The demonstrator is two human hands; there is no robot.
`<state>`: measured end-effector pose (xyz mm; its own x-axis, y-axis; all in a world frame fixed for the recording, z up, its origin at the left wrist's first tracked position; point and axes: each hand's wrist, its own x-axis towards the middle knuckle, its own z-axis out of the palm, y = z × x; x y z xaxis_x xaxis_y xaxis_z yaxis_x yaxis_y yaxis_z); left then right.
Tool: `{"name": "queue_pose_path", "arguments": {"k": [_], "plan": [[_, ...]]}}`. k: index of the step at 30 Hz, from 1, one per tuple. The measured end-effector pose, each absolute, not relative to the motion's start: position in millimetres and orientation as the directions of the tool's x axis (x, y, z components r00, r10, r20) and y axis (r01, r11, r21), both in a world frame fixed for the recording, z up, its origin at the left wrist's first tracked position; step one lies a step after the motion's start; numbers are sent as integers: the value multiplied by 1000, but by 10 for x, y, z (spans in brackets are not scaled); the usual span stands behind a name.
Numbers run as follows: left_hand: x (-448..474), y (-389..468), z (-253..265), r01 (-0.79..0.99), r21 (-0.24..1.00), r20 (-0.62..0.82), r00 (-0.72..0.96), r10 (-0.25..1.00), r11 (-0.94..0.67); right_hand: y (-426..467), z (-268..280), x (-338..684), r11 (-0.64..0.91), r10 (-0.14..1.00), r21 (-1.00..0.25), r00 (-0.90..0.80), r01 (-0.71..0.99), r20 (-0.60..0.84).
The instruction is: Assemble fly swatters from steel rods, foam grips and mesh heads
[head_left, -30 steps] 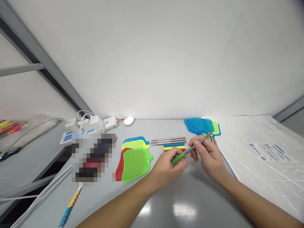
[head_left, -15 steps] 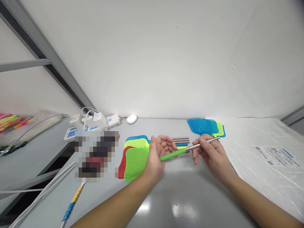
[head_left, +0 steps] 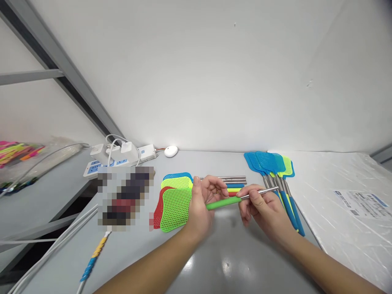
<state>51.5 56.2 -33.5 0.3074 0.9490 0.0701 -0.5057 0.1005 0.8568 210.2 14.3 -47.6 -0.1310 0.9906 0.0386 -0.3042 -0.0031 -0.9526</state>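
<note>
A fly swatter handle [head_left: 225, 203], with a green grip and a thin metal rod, lies across both my hands. My left hand [head_left: 200, 208] is loosely curled, with the end of the green grip against its palm. My right hand [head_left: 265, 210] pinches the metal rod close to where it meets the grip, and the rod's tip points right past the fingers. Left of my left hand lie perforated swatter heads: a green one [head_left: 176, 208], a red one [head_left: 158, 212], a yellow one [head_left: 174, 182] and a blue one. Behind my hands are metal rods [head_left: 235, 179] and coloured grips, partly hidden.
Several blue and yellow fly swatters [head_left: 269, 161] with rods and grips lie fanned behind my right hand. A plastic-wrapped package [head_left: 343, 228] is at right. At left are a blurred-out object [head_left: 125, 200], a power strip [head_left: 93, 167], cables and a white oval case [head_left: 170, 151].
My right hand has slid left along the metal rod, closer to the green grip, and sits slightly lower. The view has shifted, showing more of the fanned swatters' rods and grips.
</note>
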Motion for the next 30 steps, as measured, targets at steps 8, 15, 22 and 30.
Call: {"name": "queue_pose_path", "arguments": {"k": [8, 15, 22, 30], "plan": [[537, 552, -370, -507, 856, 66, 291, 954, 96, 140, -463, 2089, -12, 990, -975, -143, -222, 21], [617, 473, -433, -102, 995, 28, 472, 881, 23, 156, -426, 2239, 69, 997, -997, -28, -46, 70], [601, 333, -464, 245, 903, 100, 679, 728, -353, 110, -460, 2271, 151, 954, -985, 251, 78, 166], [564, 386, -439, 314, 889, 32, 683, 730, -332, 133, -369, 2285, 167, 928, -982, 323, 92, 188]]}}
